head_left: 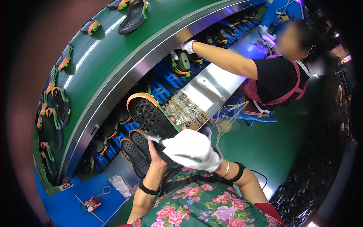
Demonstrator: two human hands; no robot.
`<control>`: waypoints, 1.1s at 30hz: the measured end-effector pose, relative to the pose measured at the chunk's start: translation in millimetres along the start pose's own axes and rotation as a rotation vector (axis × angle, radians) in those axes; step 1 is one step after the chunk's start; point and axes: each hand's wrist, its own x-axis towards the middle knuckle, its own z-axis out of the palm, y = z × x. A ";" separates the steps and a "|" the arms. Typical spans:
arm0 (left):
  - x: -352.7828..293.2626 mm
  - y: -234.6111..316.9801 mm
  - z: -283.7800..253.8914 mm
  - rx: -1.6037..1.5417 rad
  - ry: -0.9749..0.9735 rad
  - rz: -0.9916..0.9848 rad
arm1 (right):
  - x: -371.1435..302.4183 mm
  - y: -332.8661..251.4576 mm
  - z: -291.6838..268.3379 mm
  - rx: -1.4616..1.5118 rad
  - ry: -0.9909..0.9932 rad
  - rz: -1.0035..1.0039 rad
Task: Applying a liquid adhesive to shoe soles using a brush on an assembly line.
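Note:
A black slipper (147, 117) with a perforated footbed and orange and green edging is held up in front of me. My left hand (157, 156), bare, grips its lower part, thumb on the near side and fingertips partly showing at the far edge. My right hand (193, 149), in a white glove and slightly blurred, is closed over the heel end. From it a small tool with a grey metal tip (153, 138) points left across the slipper; its handle is mostly hidden. Just left of my hands, two more black slippers (133, 154) lie side by side.
A green conveyor (124, 49) with several slippers curves behind a metal rail (113, 81). Blue racks (162, 89) hold more slippers. At right, a co-worker's gloved hand (187, 46) touches another slipper. A blue table (72, 202) bears white gloves (120, 184).

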 end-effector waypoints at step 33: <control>36.8 38.0 10.2 -0.227 -0.119 -0.008 | 8.7 12.0 -4.0 0.227 -0.110 0.012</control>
